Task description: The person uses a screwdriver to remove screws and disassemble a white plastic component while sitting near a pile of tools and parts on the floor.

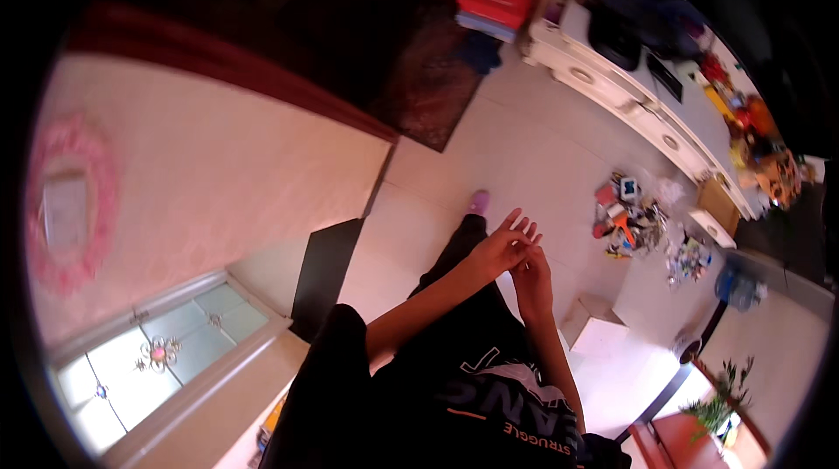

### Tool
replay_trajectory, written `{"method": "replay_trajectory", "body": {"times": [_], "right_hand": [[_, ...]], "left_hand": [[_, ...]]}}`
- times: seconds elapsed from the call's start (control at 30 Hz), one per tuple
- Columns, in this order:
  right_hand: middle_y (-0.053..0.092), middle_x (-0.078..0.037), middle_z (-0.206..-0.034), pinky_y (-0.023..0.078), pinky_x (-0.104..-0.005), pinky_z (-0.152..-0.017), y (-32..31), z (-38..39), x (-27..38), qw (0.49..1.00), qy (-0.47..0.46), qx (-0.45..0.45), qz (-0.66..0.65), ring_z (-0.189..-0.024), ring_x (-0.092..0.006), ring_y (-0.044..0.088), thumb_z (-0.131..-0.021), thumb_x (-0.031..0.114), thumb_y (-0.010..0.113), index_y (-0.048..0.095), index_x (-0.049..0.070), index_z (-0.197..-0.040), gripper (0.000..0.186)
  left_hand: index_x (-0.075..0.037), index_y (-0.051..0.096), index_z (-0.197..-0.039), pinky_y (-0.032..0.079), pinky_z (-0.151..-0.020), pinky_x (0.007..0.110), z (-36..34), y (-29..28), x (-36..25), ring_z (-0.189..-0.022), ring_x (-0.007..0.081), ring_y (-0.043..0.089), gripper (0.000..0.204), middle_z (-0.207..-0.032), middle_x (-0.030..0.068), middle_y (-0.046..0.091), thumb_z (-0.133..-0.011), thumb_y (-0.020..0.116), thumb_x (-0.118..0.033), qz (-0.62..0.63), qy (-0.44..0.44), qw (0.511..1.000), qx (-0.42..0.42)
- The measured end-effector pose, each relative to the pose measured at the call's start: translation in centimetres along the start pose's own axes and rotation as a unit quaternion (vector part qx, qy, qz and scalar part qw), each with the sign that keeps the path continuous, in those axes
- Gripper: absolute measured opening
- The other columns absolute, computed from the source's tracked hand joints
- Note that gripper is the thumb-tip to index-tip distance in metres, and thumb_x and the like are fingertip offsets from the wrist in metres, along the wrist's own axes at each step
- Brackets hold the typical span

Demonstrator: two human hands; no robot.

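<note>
Left bare grip is spreading open, empty; right bare grip curling, can't tell contents; multicoloured clutter heap lying rightward, untouched.

Floor: laid in large pale tiles, seams visible. Wall, pale: hung with a pink oval frame. Glazed panel, pale-framed: decorated with flower-like ornaments, brightly lit. Trim, dark red: set along the wall's edge, bordered by a dark area. Cabinet, white, long: fitted with drawers, topped with assorted objects. Plant, leafy: placed near bright light.
</note>
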State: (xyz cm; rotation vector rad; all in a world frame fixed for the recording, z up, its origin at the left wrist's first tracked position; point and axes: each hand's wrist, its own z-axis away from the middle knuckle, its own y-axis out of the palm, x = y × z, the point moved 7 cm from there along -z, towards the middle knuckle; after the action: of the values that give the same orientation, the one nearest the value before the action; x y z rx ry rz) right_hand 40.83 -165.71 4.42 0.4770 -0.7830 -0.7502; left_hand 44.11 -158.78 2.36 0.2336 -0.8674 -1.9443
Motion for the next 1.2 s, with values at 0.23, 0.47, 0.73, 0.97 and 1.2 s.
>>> {"method": "replay_trajectory", "body": {"times": [0.23,0.47,0.73,0.97,1.2], "right_hand": [[0.051,0.0,-0.064,0.035,-0.0216,-0.059,-2.7,-2.2,11.8,0.993,-0.1,-0.064,0.018,-0.061,-0.008,0.045,-0.09,0.011,0.055,0.06,0.003,-0.088,0.009],[0.055,0.0,-0.066,0.03,-0.0193,-0.049,-10.7,-1.6,21.6,0.99,-0.116,-0.058,-0.051,-0.058,-0.0054,0.049,-0.087,0.011,0.058,0.059,0.007,-0.086,0.005],[0.059,-0.002,-0.068,0.031,-0.0186,-0.048,-19.4,0.3,32.3,0.992,-0.099,-0.005,-0.075,-0.052,-0.0072,0.049,-0.087,0.014,0.057,0.059,0.007,-0.088,0.008],[0.062,-0.007,-0.072,0.027,-0.0198,-0.045,-24.3,0.8,42.2,0.979,-0.175,0.007,-0.106,-0.049,-0.008,0.044,-0.084,0.01,0.053,0.058,0.004,-0.104,0.021],[0.062,-0.009,-0.075,0.03,-0.0208,-0.046,-27.6,-0.4,49.5,0.957,-0.263,-0.054,-0.111,-0.05,-0.0099,0.047,-0.085,0.012,0.051,0.055,0.004,-0.107,0.023]], "left_hand": [[-0.017,0.046,-0.119,0.049,-0.095,0.038,-6.8,8.9,5.0,-0.109,0.0216,0.051,0.058,-0.107,0.0022,0.046,-0.075,0.046,0.02,-0.021,-0.042,0.999,0.015],[-0.012,0.062,-0.098,0.041,-0.097,0.036,-12.0,16.8,14.9,-0.113,0.0206,0.05,0.017,-0.099,0.0015,0.06,-0.084,0.052,-0.007,-0.103,-0.118,0.988,0.002],[-0.01,0.061,-0.109,0.031,-0.109,0.042,-17.1,22.7,27.0,-0.122,0.0214,0.044,0.027,-0.108,0.003,0.056,-0.083,0.053,-0.013,-0.085,-0.09,0.992,0.002],[-0.011,0.057,-0.115,0.023,-0.113,0.048,-21.8,30.6,36.2,-0.126,0.0205,0.04,0.032,-0.111,0.0032,0.054,-0.083,0.054,-0.012,-0.047,-0.159,0.986,0.016],[-0.015,0.056,-0.119,0.018,-0.114,0.051,-29.0,35.9,40.8,-0.128,0.0223,0.038,0.035,-0.112,0.0044,0.056,-0.084,0.054,-0.016,-0.043,-0.21,0.975,0.06]]}}
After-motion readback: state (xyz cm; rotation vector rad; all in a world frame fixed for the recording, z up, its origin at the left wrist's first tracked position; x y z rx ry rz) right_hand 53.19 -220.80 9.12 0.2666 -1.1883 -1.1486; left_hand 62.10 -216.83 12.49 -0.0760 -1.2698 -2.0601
